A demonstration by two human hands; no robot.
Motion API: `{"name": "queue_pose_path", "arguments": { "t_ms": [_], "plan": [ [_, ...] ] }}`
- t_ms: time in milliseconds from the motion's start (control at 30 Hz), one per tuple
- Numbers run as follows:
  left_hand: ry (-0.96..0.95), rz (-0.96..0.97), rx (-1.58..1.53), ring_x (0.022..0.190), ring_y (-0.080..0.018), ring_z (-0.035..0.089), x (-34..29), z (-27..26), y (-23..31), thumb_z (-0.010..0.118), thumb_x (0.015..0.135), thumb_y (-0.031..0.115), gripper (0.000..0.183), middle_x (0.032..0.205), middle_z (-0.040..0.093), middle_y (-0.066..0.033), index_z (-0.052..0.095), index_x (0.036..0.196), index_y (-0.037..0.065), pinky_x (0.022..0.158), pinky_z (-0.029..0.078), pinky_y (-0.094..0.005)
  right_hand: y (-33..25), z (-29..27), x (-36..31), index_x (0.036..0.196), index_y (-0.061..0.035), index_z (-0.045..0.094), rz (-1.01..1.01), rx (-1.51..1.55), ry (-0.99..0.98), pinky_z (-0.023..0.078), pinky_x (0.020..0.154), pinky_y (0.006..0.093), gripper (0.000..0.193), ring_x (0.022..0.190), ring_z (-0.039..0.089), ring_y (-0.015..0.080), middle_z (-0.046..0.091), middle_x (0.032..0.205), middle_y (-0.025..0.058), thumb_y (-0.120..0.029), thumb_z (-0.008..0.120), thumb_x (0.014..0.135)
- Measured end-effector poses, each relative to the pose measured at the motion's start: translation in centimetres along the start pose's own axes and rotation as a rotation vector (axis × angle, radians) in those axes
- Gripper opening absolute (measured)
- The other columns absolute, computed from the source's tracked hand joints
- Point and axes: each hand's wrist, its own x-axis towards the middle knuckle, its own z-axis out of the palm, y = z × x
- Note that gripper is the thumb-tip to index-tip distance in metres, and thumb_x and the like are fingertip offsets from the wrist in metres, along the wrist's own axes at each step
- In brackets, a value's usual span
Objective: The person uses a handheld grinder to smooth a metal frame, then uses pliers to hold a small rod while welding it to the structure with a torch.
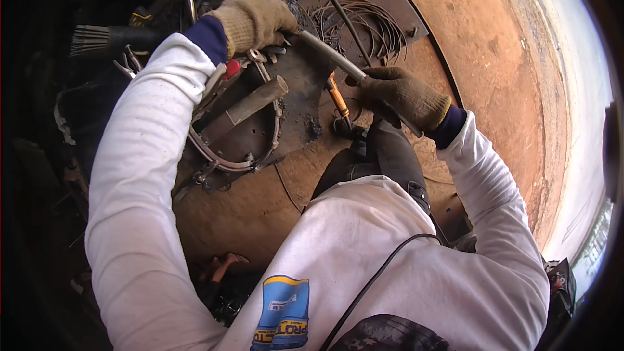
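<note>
Both my hands wear brown knit work gloves. A straight grey metal tube runs between them at a slant above the steel work surface. My left hand is closed round its far left end, and the glove hides the fingertips. Lower on the right, my right hand grips the near end, with a bit of metal showing below the palm. Under the tube, close to my right hand, is a tool with an orange-yellow handle. Beneath my left forearm lie a short wide pipe and a curved metal hoop.
Coiled wire lies on the dark steel plate at the back. A thin dark bar slants across it. A dark cylinder holding several thin rods sits far left, near plier-like handles. A bare foot shows below the hoop.
</note>
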Motion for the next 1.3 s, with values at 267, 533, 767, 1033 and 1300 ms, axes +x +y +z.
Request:
{"name": "queue_pose_path", "arguments": {
  "t_ms": [267,533,767,1033,1300],
  "plan": [
    [0.028,0.013,-0.026,0.099,-0.0305,0.068,0.2,0.4,-0.4,0.074,0.083,0.027,0.031,0.104,0.071,-0.0093,0.072,0.112,0.016,0.087,0.053,-0.0407,-0.1,-1.2,0.4,0.125,0.0000,0.062,-0.045,0.053,-0.137,0.044,0.050,0.0209,0.035,0.061,0.056,0.0056,0.064,0.081,0.0023,-0.024,0.055,0.102],
    [-0.030,0.033,-0.082,0.086,-0.0246,0.072,-0.2,-0.3,0.1,0.071,0.086,0.014,0.024,0.099,0.072,-0.0077,0.073,0.111,0.013,0.074,0.059,-0.0358,1.5,4.0,-0.8,0.126,0.0006,0.061,0.015,0.123,0.100,0.044,0.052,0.0234,0.039,0.060,0.055,0.0063,0.059,0.077,-0.0024,-0.027,0.059,0.100],
    [-0.131,-0.021,-0.224,0.078,-0.0167,0.074,-0.2,-0.9,1.0,0.068,0.088,0.005,0.022,0.097,0.072,-0.0053,0.073,0.109,0.012,0.064,0.062,-0.0286,3.2,7.3,-0.9,0.132,-0.0044,0.059,-0.058,0.201,0.195,0.045,0.050,0.0232,0.043,0.058,0.056,0.0070,0.062,0.075,0.0009,-0.032,0.060,0.098],
    [-0.090,0.045,0.016,0.090,-0.0260,0.072,0.2,-0.8,0.8,0.071,0.083,0.014,0.027,0.102,0.073,-0.0062,0.074,0.109,0.018,0.079,0.059,-0.0362,3.7,9.2,-0.6,0.134,-0.0054,0.059,-0.082,0.266,0.238,0.045,0.049,0.0232,0.044,0.057,0.055,0.0071,0.061,0.074,0.0006,-0.031,0.059,0.098],
    [-0.056,0.059,0.028,0.096,-0.0289,0.070,0.4,-0.7,0.4,0.074,0.079,0.018,0.030,0.103,0.072,-0.0080,0.073,0.109,0.016,0.084,0.056,-0.0400,2.7,4.5,-0.2,0.112,-0.0034,0.062,-0.005,0.249,0.069,0.043,0.046,0.0242,0.031,0.053,0.053,0.0081,0.059,0.071,0.0008,-0.031,0.053,0.102]
  ]
}}
